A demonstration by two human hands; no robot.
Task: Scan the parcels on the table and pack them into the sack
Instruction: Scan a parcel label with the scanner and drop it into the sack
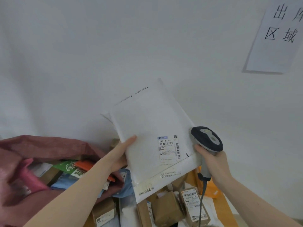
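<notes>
White bubble-padded mailer (147,136), flat and light, is up off the desk in my left hand (121,154): thumb across the front face, fingers hidden behind it. Its printed shipping label (168,149) sits at the lower right of the face, turned toward me. My right hand (213,163) is wrapped round the pale handle of a grey and black corded barcode scanner (207,139), whose head is just beside the mailer's right edge and close to the label.

Step in hand, as I judge it: read this label. To do it well I should tilt the mailer so the barcode lies flat to the scanner window, draw the scanner back a little and aim it across the main barcode, not the narrow vertical one at the label's edge. Keep my thumb off the label; the padding bows, so hold it taut.

The open red woven sack (42,148) lies to my left, mouth toward me, with green, orange and blue packets already inside. Below, the wooden desk (225,208) carries brown cardboard boxes (165,208), one long labelled box (193,205), and an orange packet (210,189) near the scanner cord. A paper wall sign (278,35) hangs at upper right.

In the way: the dangling cord (202,202) trails over the boxes and could drag one, and my left forearm crosses the sack mouth.
</notes>
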